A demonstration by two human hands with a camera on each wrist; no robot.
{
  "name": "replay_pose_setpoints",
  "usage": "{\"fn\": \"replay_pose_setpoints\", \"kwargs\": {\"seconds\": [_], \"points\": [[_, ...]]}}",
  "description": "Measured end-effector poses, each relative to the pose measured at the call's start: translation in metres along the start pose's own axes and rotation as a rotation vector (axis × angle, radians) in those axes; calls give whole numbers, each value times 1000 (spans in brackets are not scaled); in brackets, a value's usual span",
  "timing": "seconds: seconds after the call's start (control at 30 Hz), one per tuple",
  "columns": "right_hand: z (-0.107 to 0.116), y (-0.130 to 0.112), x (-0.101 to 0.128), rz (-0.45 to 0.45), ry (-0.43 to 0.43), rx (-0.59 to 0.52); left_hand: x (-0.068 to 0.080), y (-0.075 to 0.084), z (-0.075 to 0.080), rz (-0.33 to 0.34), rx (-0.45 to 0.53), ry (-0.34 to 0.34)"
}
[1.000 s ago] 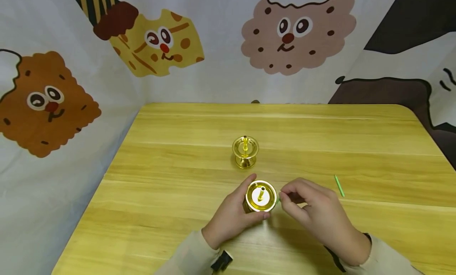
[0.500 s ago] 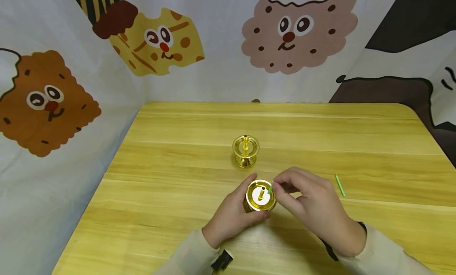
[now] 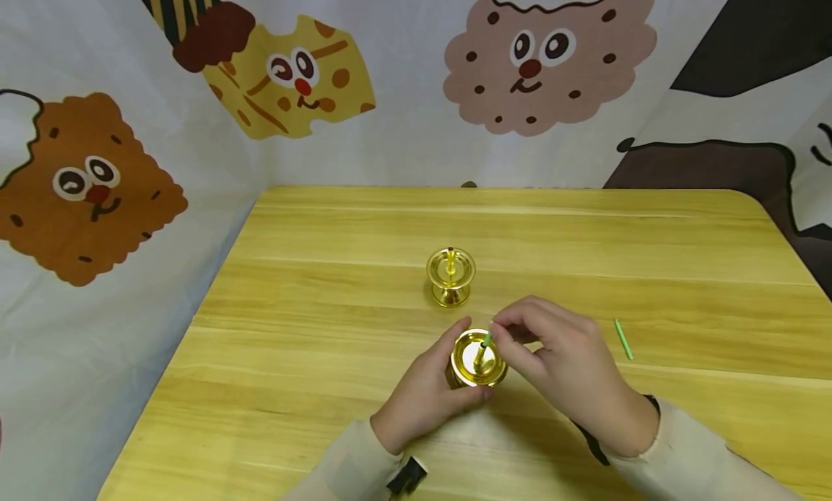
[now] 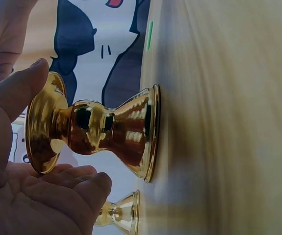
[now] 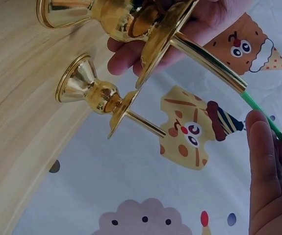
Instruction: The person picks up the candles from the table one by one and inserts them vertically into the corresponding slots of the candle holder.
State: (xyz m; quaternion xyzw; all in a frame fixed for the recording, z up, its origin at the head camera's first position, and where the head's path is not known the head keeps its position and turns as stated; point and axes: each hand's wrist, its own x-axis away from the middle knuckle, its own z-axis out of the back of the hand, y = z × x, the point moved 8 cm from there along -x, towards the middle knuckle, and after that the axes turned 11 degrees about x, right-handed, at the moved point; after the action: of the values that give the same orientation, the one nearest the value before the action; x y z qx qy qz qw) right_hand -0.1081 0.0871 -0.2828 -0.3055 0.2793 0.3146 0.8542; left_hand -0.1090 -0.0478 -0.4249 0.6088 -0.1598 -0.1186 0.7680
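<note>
A gold candle holder (image 3: 478, 359) stands near the table's front, and my left hand (image 3: 425, 396) grips it round the stem and rim (image 4: 89, 132). My right hand (image 3: 559, 356) pinches a thin green stick (image 3: 486, 340), whose lower end sits in the top of the holder's central tube (image 5: 207, 61). The stick (image 5: 261, 113) runs from the tube mouth up between my right fingertips. A second gold holder (image 3: 450, 276) stands free just behind, also seen in the right wrist view (image 5: 99, 95).
Another green stick (image 3: 623, 339) lies on the wooden table (image 3: 325, 299) to the right of my hands. A cartoon-print cloth (image 3: 390, 82) walls in the back and left sides. The table's right corner is rounded.
My right hand has carried the green stick leftward from beside the holder's rim to its central tube. My left hand has kept its hold on the holder.
</note>
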Motion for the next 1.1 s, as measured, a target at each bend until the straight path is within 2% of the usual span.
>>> {"fn": "replay_pose_setpoints", "kwargs": {"seconds": [0.37, 0.73, 1.1], "points": [[-13, -1, 7, 20, -45, -18, -1, -1, -1, -5, -7, -5], [-17, 3, 12, -10, -51, -47, -1, -2, -1, -4, -18, 6], [-17, 1, 10, 34, -46, -27, -1, 0, -1, -9, -7, -6]]}}
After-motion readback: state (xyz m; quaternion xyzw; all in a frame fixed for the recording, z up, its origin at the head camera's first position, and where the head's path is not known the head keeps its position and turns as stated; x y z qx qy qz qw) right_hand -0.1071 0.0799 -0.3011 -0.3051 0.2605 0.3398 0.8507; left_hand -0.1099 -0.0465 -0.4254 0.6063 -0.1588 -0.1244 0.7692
